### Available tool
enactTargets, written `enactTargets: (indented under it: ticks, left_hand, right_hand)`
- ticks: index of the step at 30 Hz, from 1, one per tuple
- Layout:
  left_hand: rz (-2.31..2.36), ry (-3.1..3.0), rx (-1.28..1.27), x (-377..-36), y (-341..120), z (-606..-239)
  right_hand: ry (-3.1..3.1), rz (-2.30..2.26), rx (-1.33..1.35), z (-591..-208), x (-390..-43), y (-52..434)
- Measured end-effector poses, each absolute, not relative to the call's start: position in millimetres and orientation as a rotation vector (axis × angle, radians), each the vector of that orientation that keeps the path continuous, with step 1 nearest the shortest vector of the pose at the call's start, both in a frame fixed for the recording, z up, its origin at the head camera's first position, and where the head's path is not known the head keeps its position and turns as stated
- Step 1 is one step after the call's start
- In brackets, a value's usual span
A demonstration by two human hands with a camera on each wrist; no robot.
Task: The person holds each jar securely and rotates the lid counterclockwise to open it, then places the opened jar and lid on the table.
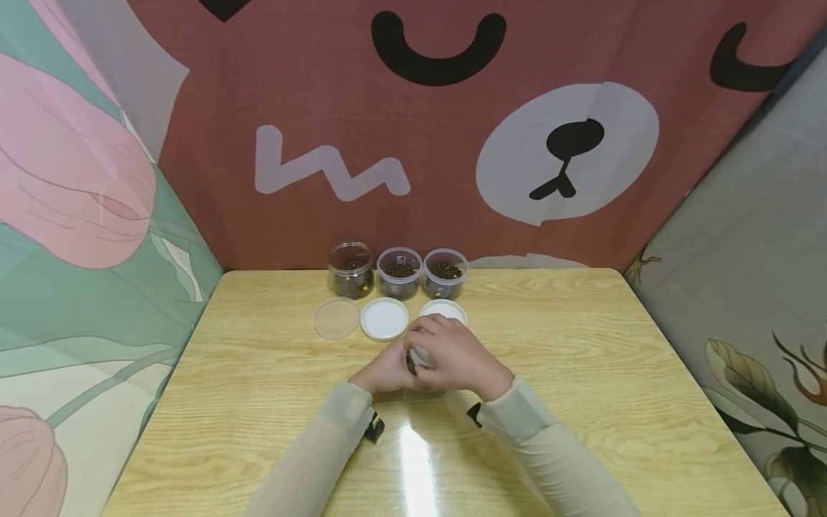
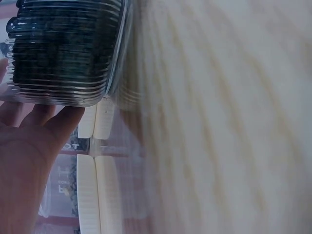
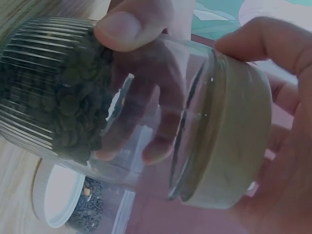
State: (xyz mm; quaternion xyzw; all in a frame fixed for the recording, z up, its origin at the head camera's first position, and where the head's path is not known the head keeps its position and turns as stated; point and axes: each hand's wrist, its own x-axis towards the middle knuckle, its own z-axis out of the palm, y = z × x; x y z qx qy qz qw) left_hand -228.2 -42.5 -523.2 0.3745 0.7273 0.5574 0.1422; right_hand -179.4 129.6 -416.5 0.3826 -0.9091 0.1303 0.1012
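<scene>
Both hands meet at the desk's middle: the left hand (image 1: 386, 373) cradles a ribbed jar (image 3: 97, 102) of dark pellets while the right hand (image 1: 452, 355) grips its lid (image 3: 234, 136).

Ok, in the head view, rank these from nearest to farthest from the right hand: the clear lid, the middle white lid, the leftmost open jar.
From the right hand:
1. Middle white lid, just ahead and left of the hand.
2. Clear lid, further left in the lid row.
3. Leftmost open jar, at the back left by the curtain.
</scene>
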Motion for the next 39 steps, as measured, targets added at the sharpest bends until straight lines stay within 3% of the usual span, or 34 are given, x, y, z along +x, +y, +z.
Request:
enactTargets:
  ticks: [17,29,39]
  left_hand:
    - [1.53,2.194,1.233,-228.5,-43.5,-521.8]
    - [1.587,2.098,0.918,-224.7,-39.8,-518.0]
    - [1.619,2.09,0.929,-223.4,-38.9,-515.9]
  right_hand:
    - [-2.486,0.43,1.336,-430.1,-184.0,134.0]
    - [-2.674,0.356,0.833,-417.1,-177.8,132.5]
    - [-2.705,0.386,0.827,-415.0,-177.5,133.4]
